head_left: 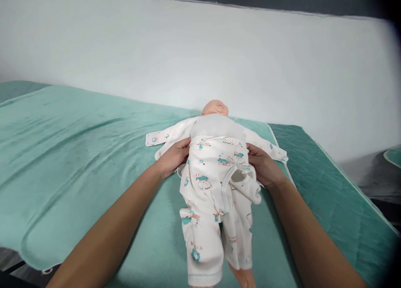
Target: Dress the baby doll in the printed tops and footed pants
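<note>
A baby doll (216, 107) lies on its back, head toward the wall and legs toward me. It is dressed in white baby clothes (206, 183) printed with small teal and orange cartoon figures. The long sleeves spread out to both sides, and bare feet show below the trouser legs. At the doll's waist on the left, my left hand (175, 156) is closed, its fingertips pinching the cloth edge. Opposite it, my right hand (263, 165) grips the cloth at the other side of the waist, fingers partly hidden. A loose fold of fabric (247, 185) gapes near my right hand.
A light green blanket (78, 162) with soft wrinkles covers the surface under the doll. To the right lies a darker green quilted pad (316, 188). A white wall (188, 50) rises directly behind the doll's head. Another green-covered edge (394, 156) shows at the far right.
</note>
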{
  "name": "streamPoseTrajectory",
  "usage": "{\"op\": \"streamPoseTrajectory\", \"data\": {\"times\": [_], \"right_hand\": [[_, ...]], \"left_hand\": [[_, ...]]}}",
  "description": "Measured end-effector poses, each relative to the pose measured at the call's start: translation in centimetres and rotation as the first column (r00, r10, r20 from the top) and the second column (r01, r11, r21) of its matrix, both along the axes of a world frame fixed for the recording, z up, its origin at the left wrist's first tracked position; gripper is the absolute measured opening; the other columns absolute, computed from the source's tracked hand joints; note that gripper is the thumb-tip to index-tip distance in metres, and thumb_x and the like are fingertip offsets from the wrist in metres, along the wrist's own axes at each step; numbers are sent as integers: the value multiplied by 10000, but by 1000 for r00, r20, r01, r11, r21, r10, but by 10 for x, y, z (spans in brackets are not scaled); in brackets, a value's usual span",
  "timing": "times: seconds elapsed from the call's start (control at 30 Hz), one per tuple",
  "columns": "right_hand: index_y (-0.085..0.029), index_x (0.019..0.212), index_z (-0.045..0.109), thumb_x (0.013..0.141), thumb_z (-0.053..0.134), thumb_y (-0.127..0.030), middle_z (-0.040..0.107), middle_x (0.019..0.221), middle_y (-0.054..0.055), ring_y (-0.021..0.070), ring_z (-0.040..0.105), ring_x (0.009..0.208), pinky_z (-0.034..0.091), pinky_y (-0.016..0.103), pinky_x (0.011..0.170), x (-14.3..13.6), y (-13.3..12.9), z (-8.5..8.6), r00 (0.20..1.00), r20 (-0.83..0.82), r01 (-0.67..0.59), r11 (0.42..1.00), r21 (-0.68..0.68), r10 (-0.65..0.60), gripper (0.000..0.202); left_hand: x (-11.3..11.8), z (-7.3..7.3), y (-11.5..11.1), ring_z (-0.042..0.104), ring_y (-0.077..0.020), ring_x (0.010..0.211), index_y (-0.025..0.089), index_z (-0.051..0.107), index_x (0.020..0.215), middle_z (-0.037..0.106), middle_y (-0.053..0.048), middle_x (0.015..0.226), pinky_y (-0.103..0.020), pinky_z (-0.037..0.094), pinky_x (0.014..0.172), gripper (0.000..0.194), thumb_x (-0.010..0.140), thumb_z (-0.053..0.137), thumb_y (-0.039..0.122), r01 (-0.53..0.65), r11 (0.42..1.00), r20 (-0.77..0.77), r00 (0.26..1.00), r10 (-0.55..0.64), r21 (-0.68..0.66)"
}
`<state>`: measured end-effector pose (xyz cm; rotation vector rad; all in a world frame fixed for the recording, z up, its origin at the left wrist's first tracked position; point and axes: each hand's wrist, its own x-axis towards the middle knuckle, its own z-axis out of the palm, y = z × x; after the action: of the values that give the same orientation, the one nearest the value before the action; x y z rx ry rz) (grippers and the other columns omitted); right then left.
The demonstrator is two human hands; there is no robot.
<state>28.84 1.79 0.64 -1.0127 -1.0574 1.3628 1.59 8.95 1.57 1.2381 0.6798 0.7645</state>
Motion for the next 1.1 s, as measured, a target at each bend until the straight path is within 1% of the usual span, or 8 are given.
{"op": "streamPoseTrajectory", "data": {"times": [0.27, 0.53, 0.63, 0.8, 0.87, 0.97, 1.03, 1.1], "right_hand": [[-244, 905, 638, 756, 724, -240, 695, 866, -5, 151, 622, 711, 455, 267, 629, 1, -6, 0, 1000, 9, 24, 1000, -3, -24, 172], [-223, 816, 593, 748, 703, -264, 615, 735, -29, 118, 546, 646, 408, 231, 572, 4, -2, -1, 956, 244, 176, 984, -24, -165, 136], [-217, 775, 577, 780, 676, -288, 618, 747, -21, 107, 536, 633, 420, 235, 580, 6, 2, -3, 894, 303, 336, 941, 35, -330, 123], [-238, 887, 624, 815, 675, -252, 634, 886, 3, 138, 571, 799, 456, 289, 744, -1, -2, 3, 737, 285, 484, 772, 411, -613, 90], [-240, 878, 635, 824, 684, -251, 602, 898, 2, 140, 547, 823, 440, 294, 761, -9, -6, 8, 710, 297, 437, 730, 525, -638, 74], [-246, 877, 632, 829, 697, -266, 564, 907, 5, 153, 524, 841, 433, 310, 774, -21, -12, 13, 720, 375, 289, 744, 602, -584, 84], [-254, 900, 622, 835, 699, -282, 548, 909, 5, 158, 511, 832, 433, 322, 778, -24, -13, 16, 722, 438, 217, 776, 592, -536, 104], [-260, 923, 609, 836, 701, -294, 540, 918, 6, 163, 503, 841, 431, 332, 798, -24, -13, 18, 716, 478, 189, 801, 569, -508, 131]], "left_hand": [[-9, 6, 1, 593, -183, 812, 196, 685, 1029, 688, -18, 892, -282, 457, 691, 251, 832, 574, 305, -14, 943, -303, 945, 121, 333], [-13, 1, 3, 529, -113, 565, 199, 611, 872, 612, 17, 707, -246, 431, 545, 124, 782, 614, 284, -170, 963, -248, 943, 221, 209], [-11, -1, 5, 524, -112, 566, 200, 616, 862, 599, 17, 718, -252, 442, 550, 114, 797, 601, 293, -189, 952, -251, 935, 250, 242], [-12, 0, 3, 523, -116, 581, 200, 637, 923, 606, 6, 732, -261, 454, 558, 142, 824, 577, 282, -151, 955, -294, 929, 226, 257], [-12, 2, 1, 574, -133, 688, 210, 636, 958, 633, -9, 834, -270, 488, 628, 164, 798, 610, 234, -209, 899, -269, 907, 325, 384], [-11, 7, -4, 597, -152, 911, 230, 642, 1010, 622, -22, 1016, -301, 509, 824, 231, 785, 638, 175, -282, 689, -121, 872, 474, 668], [-11, 10, -6, 590, -152, 959, 236, 663, 1024, 623, -26, 1045, -307, 491, 883, 208, 834, 605, 174, -245, 577, -71, 880, 470, 780], [-11, 11, -8, 595, -151, 957, 238, 686, 1024, 644, -29, 1033, -304, 482, 885, 198, 879, 565, 180, -196, 548, -84, 892, 444, 813]]}}
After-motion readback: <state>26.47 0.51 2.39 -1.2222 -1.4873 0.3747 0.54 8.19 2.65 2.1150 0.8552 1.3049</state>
